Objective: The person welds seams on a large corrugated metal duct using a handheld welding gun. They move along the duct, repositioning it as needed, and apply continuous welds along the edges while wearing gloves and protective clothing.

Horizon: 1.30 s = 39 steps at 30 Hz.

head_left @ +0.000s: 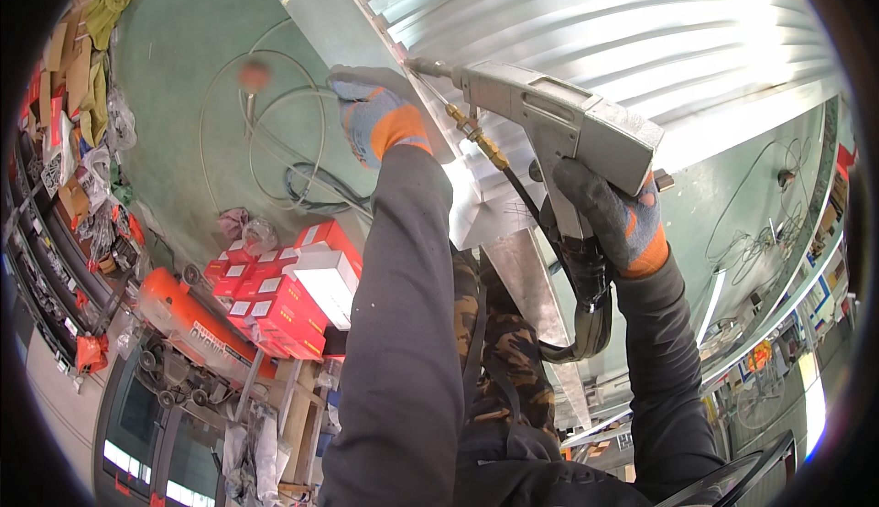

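Observation:
My right hand (615, 218), in a grey and orange glove, is closed around the grip of a grey handheld welding gun (558, 109). The gun's narrow nozzle points left, its tip at the inner seam of a large ribbed metal panel (568, 12). A brass fitting (476, 136) on a thin feed tube runs below the barrel toward that tip. My left hand (380, 122), gloved alike, is closed over the panel's flat outer border, left of the nozzle; its fingertips are partly hidden. A black cable (586, 324) hangs from the gun's handle.
Red boxes (275, 296) are stacked at the lower left beside an orange cylinder (197, 324). Loops of pale hose (261, 131) lie on the green floor. Racks and clutter (69, 260) line the far left. More tangled cables (760, 241) are on the right.

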Motion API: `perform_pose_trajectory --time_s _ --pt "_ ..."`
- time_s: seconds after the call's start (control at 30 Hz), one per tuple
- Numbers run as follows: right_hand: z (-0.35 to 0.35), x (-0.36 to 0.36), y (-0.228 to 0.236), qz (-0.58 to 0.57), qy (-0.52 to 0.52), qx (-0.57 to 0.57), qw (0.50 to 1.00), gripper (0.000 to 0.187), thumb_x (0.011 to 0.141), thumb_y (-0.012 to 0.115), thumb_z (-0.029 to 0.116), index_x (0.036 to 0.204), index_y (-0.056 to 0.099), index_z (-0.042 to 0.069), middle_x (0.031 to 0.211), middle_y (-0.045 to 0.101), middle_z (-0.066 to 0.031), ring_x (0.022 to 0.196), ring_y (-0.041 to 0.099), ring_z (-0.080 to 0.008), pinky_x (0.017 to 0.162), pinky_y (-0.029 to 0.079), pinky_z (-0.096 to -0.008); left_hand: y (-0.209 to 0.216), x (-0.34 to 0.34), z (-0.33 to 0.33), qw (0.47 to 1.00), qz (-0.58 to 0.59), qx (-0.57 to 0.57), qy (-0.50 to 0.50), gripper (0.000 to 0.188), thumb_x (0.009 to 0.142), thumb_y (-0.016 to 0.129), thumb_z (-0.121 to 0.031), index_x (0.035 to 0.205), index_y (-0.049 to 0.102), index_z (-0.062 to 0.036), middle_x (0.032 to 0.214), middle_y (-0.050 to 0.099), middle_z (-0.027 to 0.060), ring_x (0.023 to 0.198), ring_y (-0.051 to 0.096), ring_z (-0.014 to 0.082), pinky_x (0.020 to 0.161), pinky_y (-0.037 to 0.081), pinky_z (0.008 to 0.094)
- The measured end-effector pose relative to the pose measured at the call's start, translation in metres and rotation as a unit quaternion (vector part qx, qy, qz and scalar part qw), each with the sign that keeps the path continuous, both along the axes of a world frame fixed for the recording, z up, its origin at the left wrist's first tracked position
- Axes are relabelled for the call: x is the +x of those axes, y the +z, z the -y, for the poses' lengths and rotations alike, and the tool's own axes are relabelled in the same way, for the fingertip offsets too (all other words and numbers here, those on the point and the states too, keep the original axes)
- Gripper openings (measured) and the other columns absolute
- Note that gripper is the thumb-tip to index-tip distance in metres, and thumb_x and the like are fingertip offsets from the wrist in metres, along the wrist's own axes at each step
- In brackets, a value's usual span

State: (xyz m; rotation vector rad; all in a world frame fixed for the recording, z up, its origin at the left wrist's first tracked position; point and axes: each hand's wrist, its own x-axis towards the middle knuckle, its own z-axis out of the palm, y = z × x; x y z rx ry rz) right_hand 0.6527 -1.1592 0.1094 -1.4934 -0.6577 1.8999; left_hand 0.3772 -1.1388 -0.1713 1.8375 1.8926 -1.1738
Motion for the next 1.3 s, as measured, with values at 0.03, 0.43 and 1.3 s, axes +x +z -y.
perform_pose_trajectory --time_s 0.03,0.43,1.3 --pt "-0.001 -0.003 0.001 -0.022 -0.005 0.007 1.000 0.047 0.091 0.059 0.005 0.133 0.039 -0.002 0.124 0.053 -0.0185 0.109 0.059 -0.0212 0.087 0.055 -0.0269 0.027 -0.001 -0.011 1.000 -0.003 -0.001 0.009 0.021 0.090 0.056 -0.017 0.104 0.069 -0.0081 0.104 0.069 0.0088 0.097 0.064 0.0237 0.084 0.049 0.0356" --pt "-0.015 -0.033 0.010 0.015 -0.026 0.026 0.999 0.034 0.089 0.059 0.022 0.112 0.061 -0.003 0.093 0.068 -0.0111 0.078 0.064 -0.0130 0.069 0.053 -0.0264 0.056 -0.024 -0.010 0.997 -0.003 -0.001 0.083 0.018 0.086 0.062 -0.016 0.100 0.072 -0.0123 0.104 0.070 0.0070 0.100 0.065 0.0237 0.084 0.050 0.0355" --pt "0.020 0.001 0.014 -0.084 -0.039 -0.059 0.994 0.042 0.091 0.060 0.005 0.129 0.045 -0.002 0.122 0.056 -0.0146 0.108 0.059 -0.0191 0.090 0.051 -0.0273 0.025 -0.036 -0.013 0.996 -0.081 0.011 0.015 0.028 0.093 0.049 -0.026 0.099 0.069 -0.0082 0.091 0.068 0.0085 0.078 0.064 0.0251 0.068 0.050 0.0387"
